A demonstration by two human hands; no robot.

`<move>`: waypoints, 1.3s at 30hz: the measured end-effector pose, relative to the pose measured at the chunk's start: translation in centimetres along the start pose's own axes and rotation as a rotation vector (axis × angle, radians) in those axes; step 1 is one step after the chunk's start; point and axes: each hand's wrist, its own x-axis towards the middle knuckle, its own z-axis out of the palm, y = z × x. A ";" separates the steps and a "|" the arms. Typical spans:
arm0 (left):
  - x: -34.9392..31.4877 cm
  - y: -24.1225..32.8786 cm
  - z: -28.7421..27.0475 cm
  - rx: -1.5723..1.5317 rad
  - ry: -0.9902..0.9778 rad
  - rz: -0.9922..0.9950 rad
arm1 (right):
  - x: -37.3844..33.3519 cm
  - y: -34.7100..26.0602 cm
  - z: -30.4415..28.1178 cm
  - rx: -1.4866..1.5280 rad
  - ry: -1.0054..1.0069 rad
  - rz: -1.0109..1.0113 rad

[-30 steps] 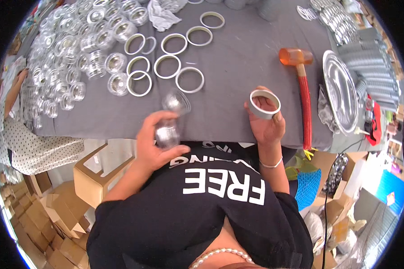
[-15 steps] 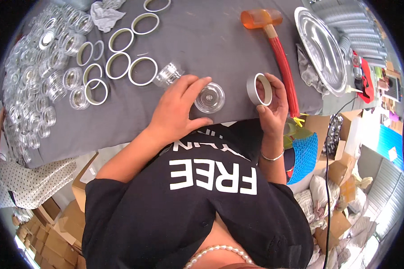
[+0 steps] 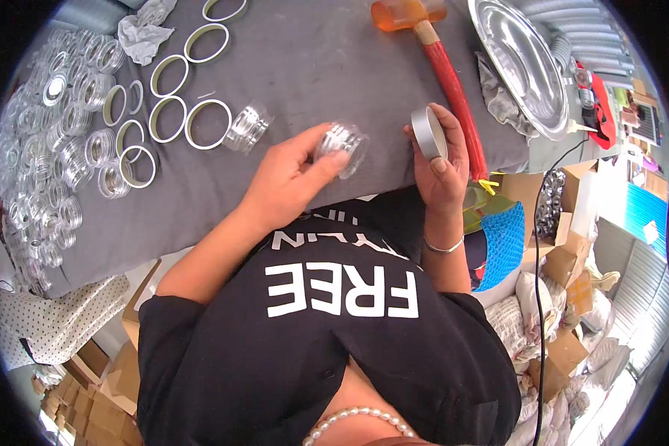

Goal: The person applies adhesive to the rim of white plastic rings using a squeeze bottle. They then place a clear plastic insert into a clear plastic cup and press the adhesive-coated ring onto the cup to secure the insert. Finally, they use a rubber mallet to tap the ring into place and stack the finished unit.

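Left hand point(image 3: 291, 177): grip grasping clear container point(image 3: 340, 146). Right hand point(image 3: 447, 172): grip grasping silver ring point(image 3: 425, 134), tilted on edge, right of the container and apart from it.

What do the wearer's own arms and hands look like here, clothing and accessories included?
Both the left hand and right hand are ungloved, and the forearms are uncovered. The short, loose sleeves are plain black. A thin, silvery bracelet circles the right wrist; none shows on the left.
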 end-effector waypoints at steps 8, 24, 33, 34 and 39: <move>0.5 1.5 -0.8 0.630 0.239 0.015 | -0.7 -1.4 2.2 -0.213 -0.109 -0.041; -0.9 0.2 -0.3 0.322 0.201 0.329 | 0.4 -1.6 5.7 -0.936 -0.299 -0.281; -0.6 -0.4 -0.2 0.339 0.138 0.245 | 0.8 -0.6 5.8 -1.042 -0.315 -0.272; -0.6 -0.5 -0.2 0.326 0.138 0.226 | 0.9 -0.5 5.9 -1.057 -0.317 -0.276; -0.6 -0.1 -0.4 0.417 0.123 0.152 | 0.8 -1.1 6.6 -1.192 -0.294 -0.229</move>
